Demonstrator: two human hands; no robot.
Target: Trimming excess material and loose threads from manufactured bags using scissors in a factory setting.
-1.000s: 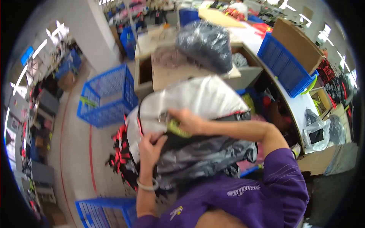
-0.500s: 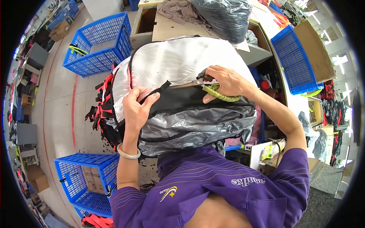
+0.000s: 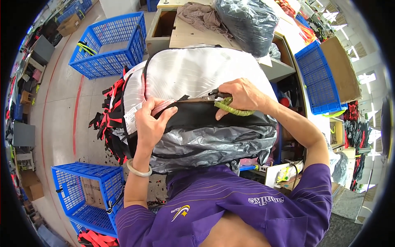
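My right hand (image 3: 243, 98) is closed around scissors (image 3: 234, 110) whose handle is wrapped in green tape. Their blades point left, lying close to a small black tab at the edge of a black fabric panel (image 3: 193, 114). Between thumb and fingers, my left hand (image 3: 151, 120) pinches the dark-edged border of a white patterned fabric piece (image 3: 185, 70); the exact layers in the pinch are partly hidden. A crumpled silver-grey sheet (image 3: 214, 142) spreads below the black panel, against my body. Whether the blades have closed on the tab I cannot tell.
Blue plastic crates stand at upper left (image 3: 108, 45) and lower left (image 3: 88, 197), with another crate (image 3: 317, 78) at right beside cardboard. Red-and-black straps (image 3: 109, 119) hang off the left side. A dark plastic-wrapped bundle (image 3: 249, 24) and a checked cloth (image 3: 201, 16) sit on the table ahead.
The scissors have shifted slightly left, their blades nearer to my left fingers and the black tab. My left hand keeps its pinch. The whole view has shifted a little.
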